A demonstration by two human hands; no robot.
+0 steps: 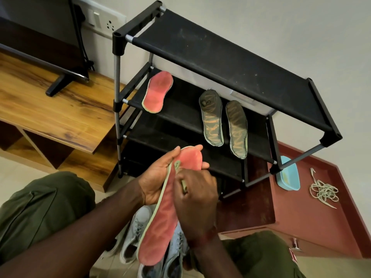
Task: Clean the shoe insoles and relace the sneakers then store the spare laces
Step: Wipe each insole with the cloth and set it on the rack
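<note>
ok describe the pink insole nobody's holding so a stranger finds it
Find the black fabric shoe rack by the white wall. At the left end of its second shelf down lies a flat pink insole. Its two shelf neighbours are dark olive insoles, and the other pink insole is held in the left hand.

held pink insole [162,227] above grey sneakers [136,233], dark insoles [211,119] shelved, laces [323,192] tangled

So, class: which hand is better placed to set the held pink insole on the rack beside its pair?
Probably left. The left hand holds the pink insole, and the matching insole lies at the left end of the shelf. The right hand grips a small greenish tool.
</note>
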